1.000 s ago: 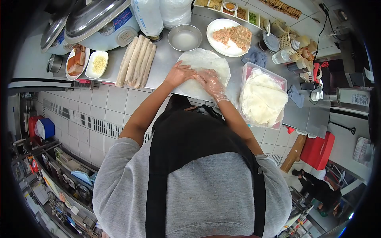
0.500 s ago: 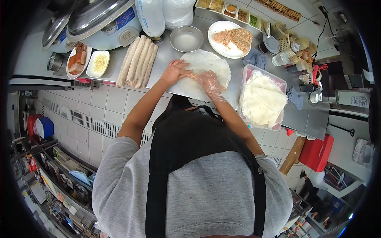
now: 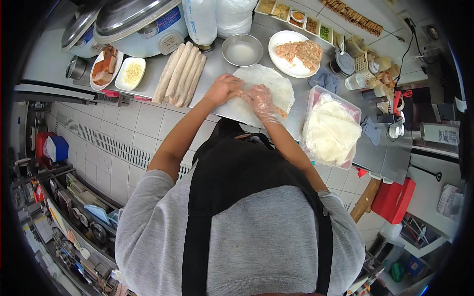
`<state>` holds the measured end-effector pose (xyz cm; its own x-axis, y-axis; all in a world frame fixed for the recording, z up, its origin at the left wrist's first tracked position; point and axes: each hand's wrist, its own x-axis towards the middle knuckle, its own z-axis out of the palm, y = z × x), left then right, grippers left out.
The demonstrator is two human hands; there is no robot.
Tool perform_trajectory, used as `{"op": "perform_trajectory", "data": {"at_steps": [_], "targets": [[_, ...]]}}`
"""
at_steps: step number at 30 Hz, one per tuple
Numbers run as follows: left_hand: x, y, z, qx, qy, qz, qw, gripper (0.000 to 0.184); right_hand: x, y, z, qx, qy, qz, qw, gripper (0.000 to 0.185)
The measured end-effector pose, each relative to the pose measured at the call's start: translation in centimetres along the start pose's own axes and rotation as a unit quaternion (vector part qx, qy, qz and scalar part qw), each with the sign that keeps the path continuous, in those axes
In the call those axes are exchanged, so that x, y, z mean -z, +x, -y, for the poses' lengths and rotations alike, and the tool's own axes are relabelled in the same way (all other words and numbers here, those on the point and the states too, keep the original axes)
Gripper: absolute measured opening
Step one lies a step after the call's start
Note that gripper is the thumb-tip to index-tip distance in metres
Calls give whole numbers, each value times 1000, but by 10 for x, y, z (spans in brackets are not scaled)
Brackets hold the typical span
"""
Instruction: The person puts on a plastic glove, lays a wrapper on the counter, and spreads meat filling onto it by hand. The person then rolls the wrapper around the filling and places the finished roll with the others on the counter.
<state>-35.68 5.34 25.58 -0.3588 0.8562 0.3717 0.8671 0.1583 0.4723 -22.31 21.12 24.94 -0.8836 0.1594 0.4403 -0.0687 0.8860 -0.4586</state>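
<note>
A round, pale, thin wrapper (image 3: 276, 83) lies on the steel counter below my hands. Along its near side runs a strip of minced filling (image 3: 282, 113), mostly covered by my fingers. My bare left hand (image 3: 224, 89) has its fingers bent together at the wrapper's left part, tips against the strip's left end. In a clear plastic glove, my right hand (image 3: 260, 101) curls over the strip just beside it, fingers closed on the filling. Behind the wrapper are a metal bowl (image 3: 242, 50) with whitish liquid and a white plate (image 3: 281, 41) of minced filling.
Several long pale rolls (image 3: 180, 76) are stacked at left. Beyond them sit a dish of shreds (image 3: 132, 74), a dish of meat pieces (image 3: 104, 69) and a rice cooker (image 3: 148, 34). At right, a plastic tub (image 3: 311, 106) holds wrapper sheets (image 3: 332, 128); a blue cloth (image 3: 323, 79) lies behind.
The view has shifted slightly, so the counter items appear farther right. My left fingers are more bent and drawn in. The right hand stays on the filling.
</note>
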Motion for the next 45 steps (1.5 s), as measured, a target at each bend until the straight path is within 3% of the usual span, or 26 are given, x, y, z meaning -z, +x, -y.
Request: {"op": "perform_trajectory", "data": {"at_steps": [1, 2, 3, 5, 6, 8, 9, 14, 20, 31, 38, 43, 45], "targets": [[-1, 5, -4, 1, 2, -1, 1000, 51, 10, 3, 1, -27, -1, 38, 999, 24], [-4, 8, -8, 27, -50, 44, 997, 65, 14, 2, 0, -55, -2, 77, 995, 37], [-7, 10, -12, 52, -103, 90, 989, 80, 16, 0, -1, -54, -2, 79, 995, 37], [-15, 15, -18, 62, -118, 111, 985, 89, 21, -4, -2, -112, 38, 68, 991, 59], [-20, 16, -19, 70, -132, 132, 980, 99, 23, -5, -4, -114, 36, 68, 990, 59], [-25, 19, -23, 70, -133, 134, 979, 100, 27, -6, -9, -172, 80, 184, 965, 71], [-25, 20, -24, 73, -131, 135, 979, 101, 28, -7, -10, -174, 79, 182, 964, 71], [-22, 17, -19, 72, -130, 137, 979, 99, 32, -6, -9, -157, 65, 227, 959, 74], [-13, 13, -13, 100, -131, 139, 976, 96, 36, -8, -11, -159, 132, 219, 954, 79], [4, 4, -1, 149, -145, 119, 971, 87, 50, -18, -17, -159, 110, 222, 956, 89], [-15, 4, 1, 111, -130, 96, 981, 83, 56, -31, -17, -145, 20, 198, 969, 93], [-12, 13, -10, 96, -82, 117, 985, 83, 65, -46, -31, -153, 85, 168, 970, 96], [-17, 22, -25, 11, -61, 50, 997, 80, 71, -48, -28, -147, 92, 161, 972, 97]]}}
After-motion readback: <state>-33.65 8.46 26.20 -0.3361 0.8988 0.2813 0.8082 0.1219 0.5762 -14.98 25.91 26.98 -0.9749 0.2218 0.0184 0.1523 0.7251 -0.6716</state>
